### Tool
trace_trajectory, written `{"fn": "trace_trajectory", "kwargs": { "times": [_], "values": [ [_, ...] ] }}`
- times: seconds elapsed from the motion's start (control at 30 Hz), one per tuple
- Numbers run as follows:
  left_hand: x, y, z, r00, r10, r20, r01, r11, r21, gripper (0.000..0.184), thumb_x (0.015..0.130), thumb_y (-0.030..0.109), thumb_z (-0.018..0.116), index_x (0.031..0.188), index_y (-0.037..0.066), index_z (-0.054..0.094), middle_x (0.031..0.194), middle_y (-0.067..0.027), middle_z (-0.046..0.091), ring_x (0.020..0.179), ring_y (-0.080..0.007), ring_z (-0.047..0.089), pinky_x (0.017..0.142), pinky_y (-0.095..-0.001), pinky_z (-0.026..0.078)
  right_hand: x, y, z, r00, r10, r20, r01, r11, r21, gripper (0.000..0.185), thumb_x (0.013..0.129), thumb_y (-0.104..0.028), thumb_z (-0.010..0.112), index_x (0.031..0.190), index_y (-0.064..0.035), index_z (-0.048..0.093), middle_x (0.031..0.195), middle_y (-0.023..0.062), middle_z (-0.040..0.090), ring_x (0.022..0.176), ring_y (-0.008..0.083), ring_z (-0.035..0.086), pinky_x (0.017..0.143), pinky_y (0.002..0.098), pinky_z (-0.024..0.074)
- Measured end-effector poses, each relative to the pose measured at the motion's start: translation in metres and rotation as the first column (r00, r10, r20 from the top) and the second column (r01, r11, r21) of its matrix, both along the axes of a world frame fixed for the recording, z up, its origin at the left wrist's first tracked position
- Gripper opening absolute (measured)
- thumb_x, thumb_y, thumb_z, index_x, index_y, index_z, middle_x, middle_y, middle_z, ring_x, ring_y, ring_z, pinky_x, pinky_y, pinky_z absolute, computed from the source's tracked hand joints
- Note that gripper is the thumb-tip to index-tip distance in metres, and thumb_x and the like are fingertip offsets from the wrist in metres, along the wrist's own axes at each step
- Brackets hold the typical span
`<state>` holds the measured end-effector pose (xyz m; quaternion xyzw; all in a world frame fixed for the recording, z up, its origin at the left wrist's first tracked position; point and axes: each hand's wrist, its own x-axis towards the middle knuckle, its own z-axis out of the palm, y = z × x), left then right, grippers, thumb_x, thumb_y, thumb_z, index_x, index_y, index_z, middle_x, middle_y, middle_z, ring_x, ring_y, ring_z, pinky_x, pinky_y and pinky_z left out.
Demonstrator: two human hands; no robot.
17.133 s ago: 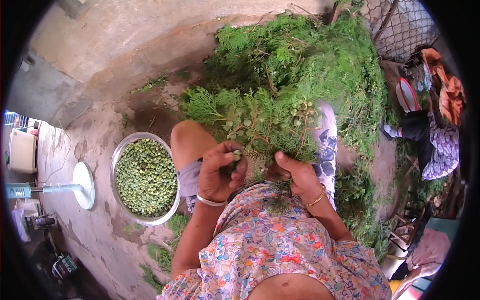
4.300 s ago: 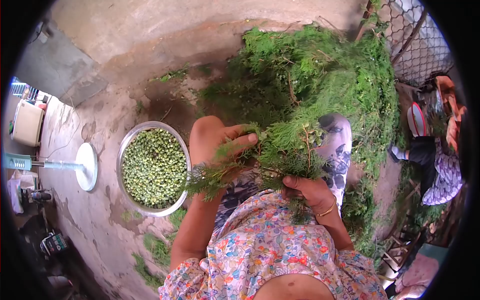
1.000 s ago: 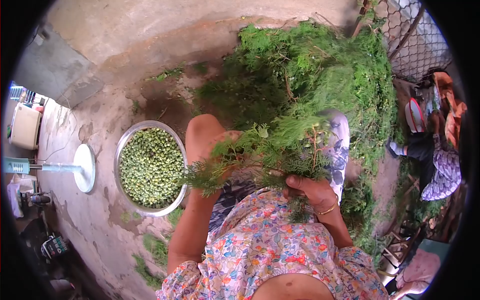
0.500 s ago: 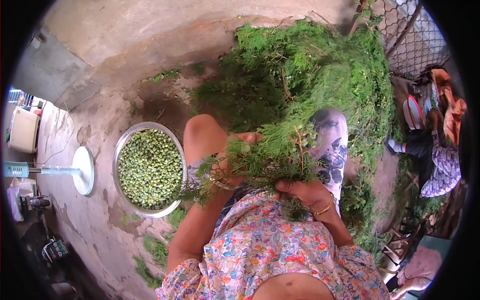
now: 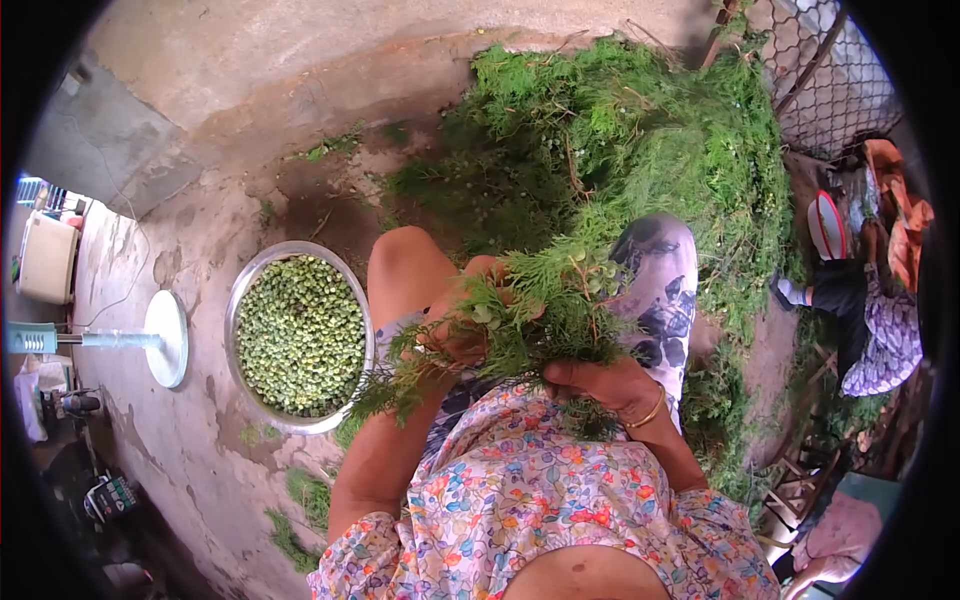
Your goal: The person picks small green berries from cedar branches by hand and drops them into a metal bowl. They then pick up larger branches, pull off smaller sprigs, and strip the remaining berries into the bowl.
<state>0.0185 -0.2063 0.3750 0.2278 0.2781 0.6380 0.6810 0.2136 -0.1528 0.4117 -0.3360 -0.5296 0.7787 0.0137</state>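
Observation:
My right hand (image 5: 603,385) is closed round the lower stems of a leafy green branch (image 5: 545,325), held above my lap. My left hand (image 5: 462,318) is among the sprigs on the branch's left side, its fingers curled. Leaves cover much of it, and what its fingertips hold is hidden. Small round green cones show on the branch near its top. To the left, a round metal basin (image 5: 234,345) holds a heap of green cones (image 5: 300,335). Its right side is beside my left knee.
A large pile of cut green branches (image 5: 690,150) lies beyond my knees and to the right. Loose sprigs (image 5: 308,497) are on the floor below the basin. A stand with a round white base (image 5: 168,338) is at left. A person in patterned clothing (image 5: 885,335) is at far right.
Over the last second, my left hand has shifted among the sprigs and its fingers have curled more. My right hand and the branch have moved slightly left. The basin stays in place.

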Motion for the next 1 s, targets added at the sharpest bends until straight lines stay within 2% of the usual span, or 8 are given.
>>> {"fn": "trace_trajectory", "kwargs": {
  "times": [0.2, 0.27, 0.4, 0.6, 0.7, 0.8, 0.87, 1.0],
  "values": [
    [0.006, 0.000, 0.035, 1.000, -0.027, 0.017, 0.024, 0.993, 0.118, 0.034, 0.077, 0.020, 0.067, 0.100, -0.004, 0.059, 0.088, -0.0018, 0.062, 0.079, -0.0080, 0.056, 0.068, -0.0236, 0.047, -0.002, -0.002, 0.009, 0.999, -0.041, -0.012, 0.040, 0.999, -0.020, 0.032, 0.080, -0.025, 0.068, 0.103, -0.0049, 0.059, 0.078, 0.0017, 0.062, 0.065, 0.0099, 0.055, 0.057, 0.0234, 0.0442],
    [0.004, 0.000, 0.041, 0.905, -0.002, -0.424, 0.019, 0.999, 0.037, 0.032, 0.073, 0.017, 0.071, 0.096, -0.003, 0.061, 0.086, -0.0012, 0.062, 0.079, -0.0081, 0.055, 0.067, -0.0241, 0.045, -0.001, -0.001, 0.008, 1.000, -0.010, -0.012, 0.010, 1.000, -0.008, 0.031, 0.080, -0.024, 0.068, 0.103, -0.0048, 0.059, 0.080, 0.0020, 0.062, 0.066, 0.0098, 0.055, 0.058, 0.0235, 0.0439],
    [0.004, 0.001, 0.036, 0.924, 0.025, -0.382, 0.002, 0.998, 0.070, 0.030, 0.070, 0.013, 0.072, 0.094, -0.004, 0.062, 0.084, -0.0022, 0.063, 0.079, -0.0098, 0.056, 0.068, -0.0227, 0.044, -0.004, -0.001, 0.009, 0.997, 0.056, -0.055, -0.054, 0.998, 0.038, 0.033, 0.082, -0.025, 0.066, 0.105, -0.0032, 0.056, 0.084, 0.0034, 0.060, 0.070, 0.0109, 0.054, 0.059, 0.0250, 0.0439],
    [0.010, -0.003, 0.039, 0.973, 0.114, -0.202, -0.159, 0.961, -0.225, 0.026, 0.070, 0.010, 0.072, 0.090, -0.003, 0.063, 0.081, -0.0049, 0.064, 0.069, -0.0126, 0.058, 0.062, -0.0255, 0.046, -0.006, -0.004, -0.003, 0.995, 0.013, -0.097, 0.000, 0.992, 0.125, 0.038, 0.084, -0.026, 0.064, 0.111, -0.0023, 0.051, 0.086, 0.0043, 0.059, 0.071, 0.0114, 0.053, 0.061, 0.0264, 0.0441],
    [0.004, 0.000, 0.025, 0.916, 0.219, -0.336, -0.306, 0.923, -0.233, 0.024, 0.073, 0.013, 0.069, 0.089, -0.003, 0.063, 0.076, -0.0058, 0.062, 0.062, -0.0131, 0.056, 0.057, -0.0271, 0.047, -0.007, -0.003, -0.003, 0.999, 0.022, -0.042, -0.012, 0.975, 0.222, 0.038, 0.083, -0.025, 0.064, 0.110, -0.0022, 0.052, 0.086, 0.0042, 0.059, 0.071, 0.0112, 0.053, 0.062, 0.0266, 0.0446],
    [-0.036, -0.008, -0.003, 0.683, 0.293, -0.669, -0.578, 0.777, -0.250, 0.021, 0.078, 0.015, 0.063, 0.086, -0.004, 0.061, 0.072, -0.0070, 0.059, 0.058, -0.0136, 0.053, 0.053, -0.0254, 0.046, 0.004, -0.007, 0.004, 0.999, -0.048, 0.001, 0.046, 0.964, 0.263, 0.034, 0.083, -0.024, 0.065, 0.106, -0.0021, 0.054, 0.083, 0.0042, 0.060, 0.069, 0.0115, 0.054, 0.062, 0.0266, 0.0454],
    [-0.064, -0.014, -0.034, 0.821, 0.562, 0.095, -0.534, 0.817, -0.219, 0.021, 0.084, 0.017, 0.057, 0.088, -0.003, 0.058, 0.074, -0.0090, 0.057, 0.056, -0.0131, 0.049, 0.049, -0.0232, 0.044, 0.013, -0.007, 0.004, 0.990, -0.140, 0.021, 0.133, 0.970, 0.204, 0.031, 0.082, -0.023, 0.065, 0.103, -0.0020, 0.056, 0.081, 0.0046, 0.061, 0.067, 0.0118, 0.055, 0.060, 0.0265, 0.0459],
    [-0.056, -0.024, -0.024, 0.749, 0.497, 0.438, -0.506, 0.856, -0.106, 0.024, 0.088, 0.020, 0.053, 0.095, -0.003, 0.056, 0.087, -0.0153, 0.057, 0.073, -0.0206, 0.055, 0.057, -0.0260, 0.049, 0.004, -0.002, 0.003, 0.914, -0.402, 0.053, 0.401, 0.916, 0.026, 0.032, 0.078, -0.029, 0.068, 0.087, 0.0008, 0.062, 0.065, 0.0094, 0.060, 0.059, 0.0177, 0.058, 0.055, 0.0278, 0.0445]
  ]
}}
